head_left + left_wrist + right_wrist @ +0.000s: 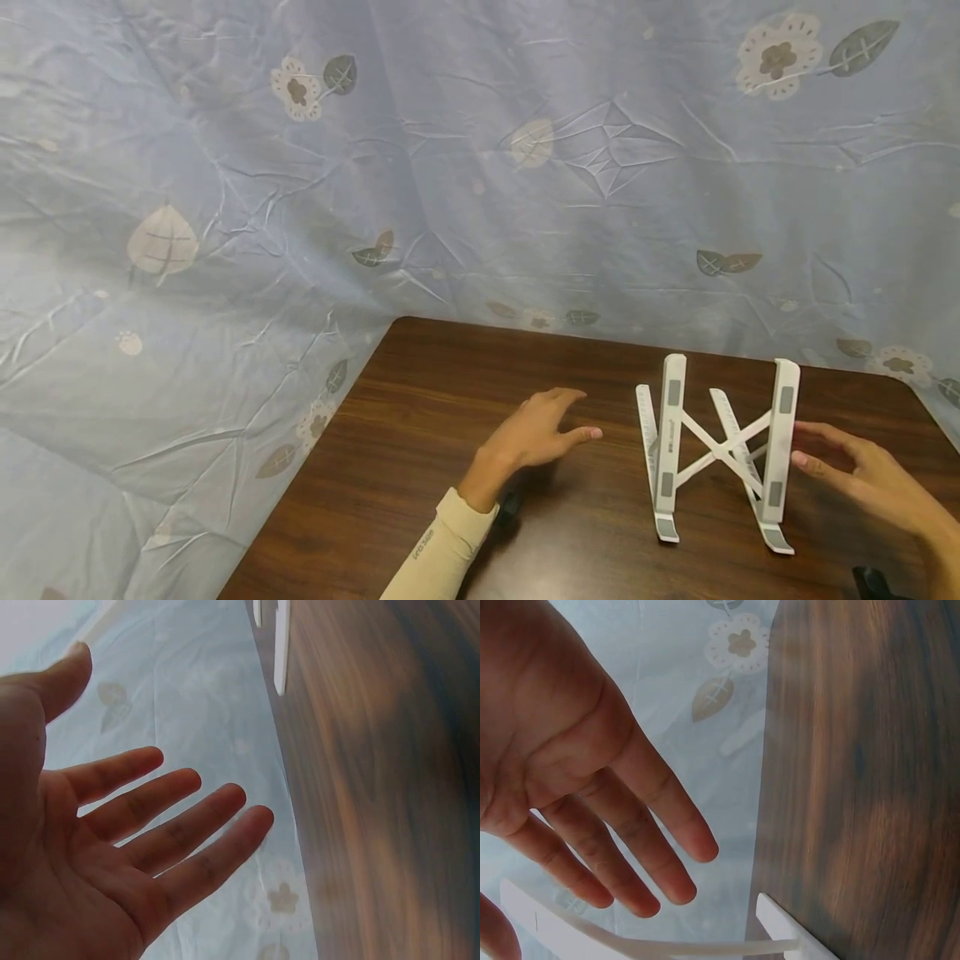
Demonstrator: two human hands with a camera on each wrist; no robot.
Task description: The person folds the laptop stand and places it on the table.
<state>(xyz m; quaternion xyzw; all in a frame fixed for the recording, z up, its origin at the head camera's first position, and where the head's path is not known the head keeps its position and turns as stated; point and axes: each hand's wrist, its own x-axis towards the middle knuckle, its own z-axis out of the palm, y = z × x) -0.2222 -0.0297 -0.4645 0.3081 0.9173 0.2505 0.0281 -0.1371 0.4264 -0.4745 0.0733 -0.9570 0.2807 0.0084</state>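
A white folding laptop stand [720, 451] with crossed struts and grey pads stands unfolded on the brown wooden table [570, 525]. To its left, my left hand [532, 433] hovers apart from it, fingers spread and thumb out; the left wrist view shows this palm [82, 877] holding nothing. My right hand [870, 475] is close beside the stand's right upright, fingers extended. In the right wrist view, the fingers [656, 847] are straight, with part of the white stand [577, 930] below them. Whether the right fingertips touch the stand I cannot tell.
A light blue cloth [480, 167] printed with flowers and leaves hangs behind the table and along its left side. Dark objects show by the left wrist [508, 507] and at the lower right edge near the right forearm.
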